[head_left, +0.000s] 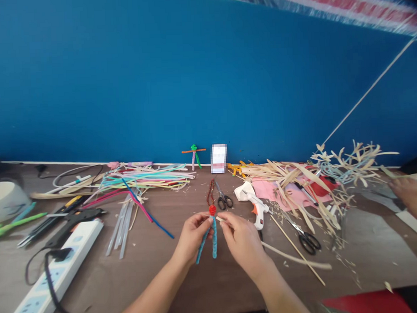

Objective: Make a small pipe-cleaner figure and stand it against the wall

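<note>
A small pipe cleaner figure (pixel 214 238) with a red coiled top and two blue legs is between my hands, low over the table. My left hand (pixel 196 230) pinches it just under the red part. The fingertips of my right hand (pixel 239 235) are closed on a small pale strip (pixel 219 218) beside the figure's upper part; most of that strip is hidden. A dark red beaded chain (pixel 210 193) lies just beyond the red top. Small scissors (pixel 225 200) with black handles rest next to the chain.
A finished-looking pipe cleaner figure (pixel 194 156) and a blurred white card or screen (pixel 218 159) stand at the wall. Right: white glue gun (pixel 261 212), scissors (pixel 309 242), pale strips (pixel 280 171), another person's hand (pixel 410 193). Left: pipe cleaners (pixel 151 176), glue sticks (pixel 120 228), black glue gun (pixel 72 220), power strip (pixel 67 271).
</note>
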`<state>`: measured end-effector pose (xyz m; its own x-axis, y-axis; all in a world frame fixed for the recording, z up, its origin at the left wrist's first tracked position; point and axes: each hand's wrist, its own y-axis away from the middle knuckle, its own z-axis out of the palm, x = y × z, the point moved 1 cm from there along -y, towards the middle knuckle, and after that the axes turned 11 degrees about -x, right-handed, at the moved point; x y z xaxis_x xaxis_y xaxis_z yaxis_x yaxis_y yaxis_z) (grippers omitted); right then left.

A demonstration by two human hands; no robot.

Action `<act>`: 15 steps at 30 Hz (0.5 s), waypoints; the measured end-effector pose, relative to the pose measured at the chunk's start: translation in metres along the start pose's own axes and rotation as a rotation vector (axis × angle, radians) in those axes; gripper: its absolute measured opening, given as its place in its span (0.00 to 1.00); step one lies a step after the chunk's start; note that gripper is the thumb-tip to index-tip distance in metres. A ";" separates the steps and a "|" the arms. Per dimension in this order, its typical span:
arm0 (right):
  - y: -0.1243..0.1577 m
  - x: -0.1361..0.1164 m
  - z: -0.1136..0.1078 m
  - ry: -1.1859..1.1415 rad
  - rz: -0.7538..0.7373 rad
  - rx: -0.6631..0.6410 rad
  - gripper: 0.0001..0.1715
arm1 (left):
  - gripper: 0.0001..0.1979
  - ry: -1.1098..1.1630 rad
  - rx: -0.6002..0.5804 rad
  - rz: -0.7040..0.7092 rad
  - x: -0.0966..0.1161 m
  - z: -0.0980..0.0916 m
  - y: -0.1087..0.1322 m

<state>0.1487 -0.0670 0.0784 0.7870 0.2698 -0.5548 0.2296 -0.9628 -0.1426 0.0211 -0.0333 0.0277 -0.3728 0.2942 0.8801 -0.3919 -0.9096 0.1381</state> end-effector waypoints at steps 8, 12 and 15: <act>-0.004 -0.006 -0.005 0.175 -0.010 0.001 0.08 | 0.14 -0.073 -0.005 0.011 0.003 0.004 0.003; -0.005 -0.006 -0.005 0.182 -0.022 -0.009 0.09 | 0.14 -0.109 -0.024 -0.008 0.002 0.003 0.004; -0.006 -0.004 -0.006 0.182 -0.030 -0.018 0.09 | 0.14 -0.122 -0.042 -0.003 0.001 0.002 0.004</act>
<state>0.1472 -0.0623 0.0862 0.8697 0.2987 -0.3928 0.2640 -0.9541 -0.1412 0.0206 -0.0367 0.0297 -0.2674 0.2563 0.9289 -0.4287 -0.8949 0.1235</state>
